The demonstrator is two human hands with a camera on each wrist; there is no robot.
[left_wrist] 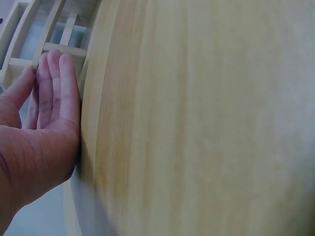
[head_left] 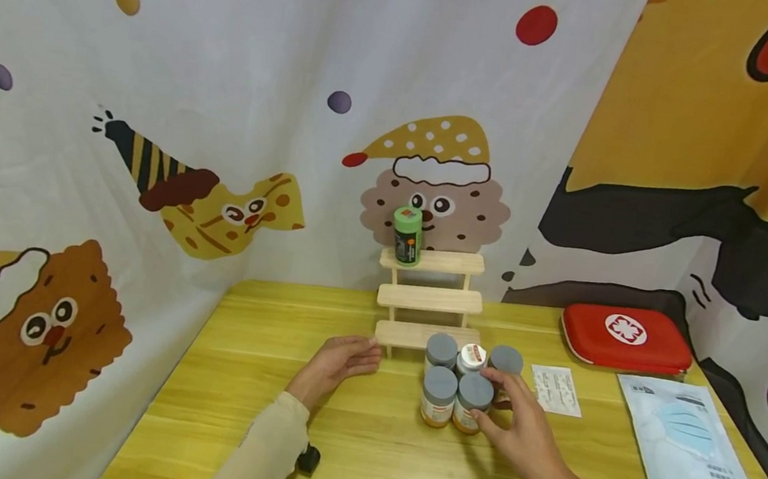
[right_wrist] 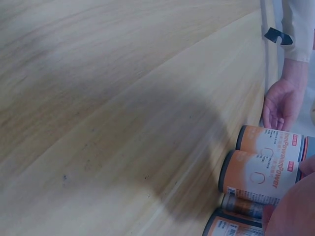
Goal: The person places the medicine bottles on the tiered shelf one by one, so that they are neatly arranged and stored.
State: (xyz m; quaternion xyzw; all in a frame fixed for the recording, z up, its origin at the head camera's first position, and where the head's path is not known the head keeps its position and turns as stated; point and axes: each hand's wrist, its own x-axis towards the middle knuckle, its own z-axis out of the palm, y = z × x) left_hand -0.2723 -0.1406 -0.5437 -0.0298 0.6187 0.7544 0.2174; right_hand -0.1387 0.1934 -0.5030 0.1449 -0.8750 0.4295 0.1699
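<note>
Grey-lidded jars [head_left: 439,390] stand on the counter [head_left: 367,451] before a wooden rack [head_left: 428,299]; our right hand [head_left: 527,434] pinches the front-right jar [head_left: 473,393], while our left hand [head_left: 340,362], fingers extended, is beside the rack's lowest step [head_left: 412,336].

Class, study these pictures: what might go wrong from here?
1. The right hand is at the front-right grey-lidded jar, in a tight cluster; moving it might knock the white-capped bottle behind.
2. The left hand is by the three-tier wooden shelf; a nudge might topple the green-capped bottle on its top tier.
</note>
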